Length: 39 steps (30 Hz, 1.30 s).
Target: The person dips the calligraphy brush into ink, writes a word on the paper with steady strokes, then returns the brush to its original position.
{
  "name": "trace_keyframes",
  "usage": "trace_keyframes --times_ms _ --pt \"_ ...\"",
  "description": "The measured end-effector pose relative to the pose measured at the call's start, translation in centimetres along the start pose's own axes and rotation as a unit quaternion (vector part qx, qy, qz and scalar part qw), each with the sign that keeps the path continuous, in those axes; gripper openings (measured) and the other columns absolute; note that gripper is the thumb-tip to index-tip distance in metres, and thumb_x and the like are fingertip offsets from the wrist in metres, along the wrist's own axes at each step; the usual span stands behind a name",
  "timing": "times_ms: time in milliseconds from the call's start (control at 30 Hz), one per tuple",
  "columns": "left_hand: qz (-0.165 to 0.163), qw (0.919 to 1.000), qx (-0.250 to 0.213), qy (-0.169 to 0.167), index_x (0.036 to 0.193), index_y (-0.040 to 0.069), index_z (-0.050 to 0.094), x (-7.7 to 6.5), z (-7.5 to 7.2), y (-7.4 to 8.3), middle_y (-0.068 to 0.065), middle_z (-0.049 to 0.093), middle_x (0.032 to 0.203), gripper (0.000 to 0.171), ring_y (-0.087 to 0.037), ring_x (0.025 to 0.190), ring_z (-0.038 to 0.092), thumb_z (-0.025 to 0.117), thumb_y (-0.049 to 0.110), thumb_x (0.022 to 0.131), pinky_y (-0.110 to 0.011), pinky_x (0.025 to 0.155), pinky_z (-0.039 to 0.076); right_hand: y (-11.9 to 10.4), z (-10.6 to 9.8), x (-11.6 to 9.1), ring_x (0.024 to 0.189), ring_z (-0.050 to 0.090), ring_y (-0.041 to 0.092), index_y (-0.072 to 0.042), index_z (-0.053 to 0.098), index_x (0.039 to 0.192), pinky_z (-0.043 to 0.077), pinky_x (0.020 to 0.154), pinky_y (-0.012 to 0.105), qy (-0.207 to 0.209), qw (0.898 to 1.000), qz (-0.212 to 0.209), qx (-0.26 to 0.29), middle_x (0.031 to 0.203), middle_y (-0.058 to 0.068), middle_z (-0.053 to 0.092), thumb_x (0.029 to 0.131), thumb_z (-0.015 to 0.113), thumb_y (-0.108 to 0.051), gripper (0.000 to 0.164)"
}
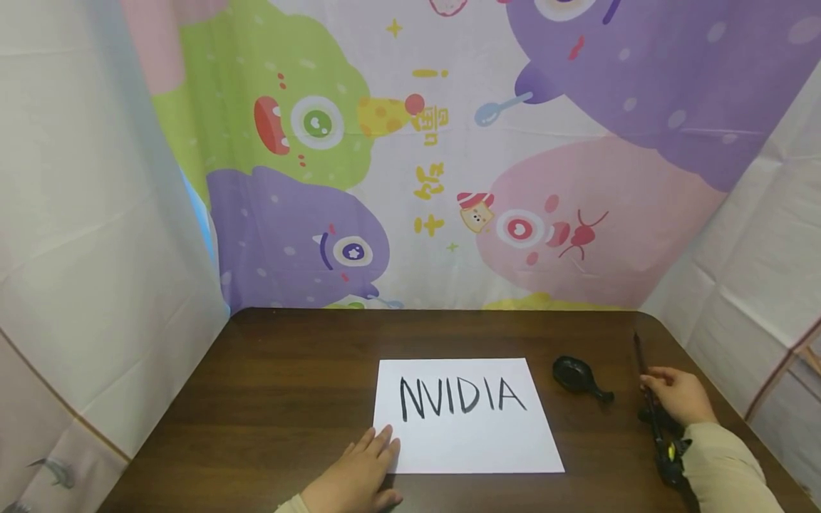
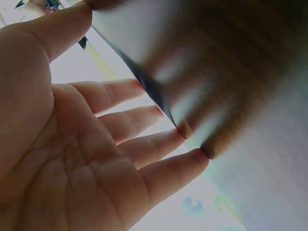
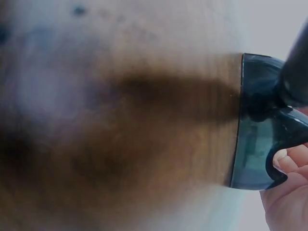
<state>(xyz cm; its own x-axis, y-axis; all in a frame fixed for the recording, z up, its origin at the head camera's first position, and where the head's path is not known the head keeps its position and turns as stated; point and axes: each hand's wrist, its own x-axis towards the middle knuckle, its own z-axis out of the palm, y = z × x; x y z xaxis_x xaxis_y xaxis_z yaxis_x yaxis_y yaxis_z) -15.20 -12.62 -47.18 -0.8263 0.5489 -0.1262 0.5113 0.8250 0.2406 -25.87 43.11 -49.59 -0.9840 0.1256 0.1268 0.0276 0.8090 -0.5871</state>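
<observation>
A white sheet of paper (image 1: 474, 445) lies on the table with NVIDIA written across it in black strokes. My left hand (image 1: 359, 463) rests at its lower left, straight fingertips over the paper's edge. At the table's right side my right hand (image 1: 683, 395) pinches a dark writing brush (image 1: 639, 354) by its shaft, tip pointing to the far side. Under the shaft is a glossy dark brush rest (image 3: 255, 149) with a curved notch, seen close in the right wrist view. The left wrist view shows the palm and spread fingers touching the tabletop.
A small black ink dish (image 1: 574, 374) with a narrow neck sits between the paper and the brush. The brown wooden table (image 1: 288, 385) has a patterned cloth (image 1: 436, 271) hanging behind it. White curtains (image 1: 83, 214) flank both sides.
</observation>
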Motion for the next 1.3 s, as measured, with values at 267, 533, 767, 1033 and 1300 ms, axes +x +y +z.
trace_keyframes --times_ms 267,533,767,1033,1300 --pt "0.005 1.0000 0.002 0.008 0.138 -0.001 0.051 0.0 0.1 0.0 -0.023 0.044 0.149 0.073 -0.049 0.133 0.044 0.072 0.043 0.084 -0.065 0.097 0.045 0.0 -0.1 0.0 0.064 0.063 0.011 0.019 0.055 0.121 0.048 0.059 0.027 -0.005 1.000 0.002 -0.005 0.093 0.028 0.071 0.100 0.053 -0.025 0.049" --pt "0.000 1.0000 0.005 0.002 0.139 0.000 0.050 0.0 0.2 0.0 -0.022 0.043 0.150 0.074 -0.048 0.134 0.043 0.072 0.045 0.084 -0.064 0.098 0.044 0.1 -0.3 0.1 0.067 0.065 0.013 0.017 0.056 0.122 0.048 0.061 0.030 -0.026 0.999 0.018 -0.010 0.094 0.027 0.071 0.099 0.054 -0.028 0.050" --pt "-0.002 1.0000 0.008 0.000 0.140 0.001 0.050 0.0 0.3 0.0 -0.022 0.043 0.151 0.074 -0.048 0.135 0.043 0.071 0.045 0.085 -0.064 0.099 0.045 0.0 -0.4 0.1 0.068 0.064 0.013 0.017 0.056 0.122 0.048 0.061 0.030 -0.032 0.999 0.020 -0.007 0.095 0.027 0.071 0.099 0.055 -0.029 0.051" --pt "-0.002 1.0000 0.008 -0.002 0.140 0.001 0.049 0.0 0.2 0.1 -0.023 0.042 0.151 0.074 -0.048 0.135 0.043 0.071 0.045 0.085 -0.063 0.099 0.045 0.1 -0.4 -0.2 0.066 0.064 0.013 0.017 0.058 0.119 0.048 0.058 0.028 -0.022 1.000 0.006 -0.004 0.090 0.023 0.072 0.098 0.056 -0.026 0.048" --pt "-0.001 1.0000 0.007 0.003 0.139 0.000 0.050 -0.1 0.1 0.2 -0.023 0.042 0.150 0.074 -0.048 0.134 0.043 0.072 0.045 0.084 -0.063 0.098 0.045 0.0 -1.1 -0.3 0.073 0.073 0.025 0.022 0.049 0.125 0.058 0.064 0.033 -0.044 0.999 0.010 0.029 0.109 0.037 0.065 0.100 0.053 -0.025 0.053"
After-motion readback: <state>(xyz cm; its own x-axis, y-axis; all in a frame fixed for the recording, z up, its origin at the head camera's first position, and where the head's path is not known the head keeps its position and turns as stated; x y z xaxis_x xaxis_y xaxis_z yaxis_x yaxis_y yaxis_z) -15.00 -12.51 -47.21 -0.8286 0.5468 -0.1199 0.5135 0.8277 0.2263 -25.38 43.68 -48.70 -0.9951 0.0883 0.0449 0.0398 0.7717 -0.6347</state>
